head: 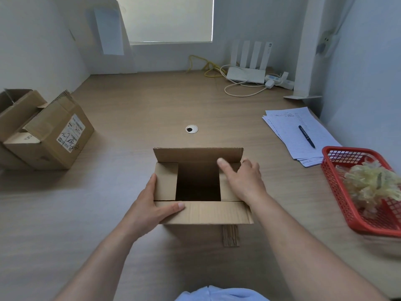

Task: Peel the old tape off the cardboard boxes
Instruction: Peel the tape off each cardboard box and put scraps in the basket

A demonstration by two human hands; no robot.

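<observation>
Box [201, 211] open, interior dark; basket [335, 187] holds probably tape [368, 185].

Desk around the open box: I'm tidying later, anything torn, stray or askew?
A small corrugated scrap lies loose on the desk just before the open box, apparently torn off. At far left, a labelled box lies tipped on its side.

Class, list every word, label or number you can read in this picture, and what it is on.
None reads clearly.
Shipping label on left cardboard box: print too small, handwriting illegible.
Lined papers: writing too small.
Pen: barrel print blurred.
Centre cardboard box: no text visible.
</observation>
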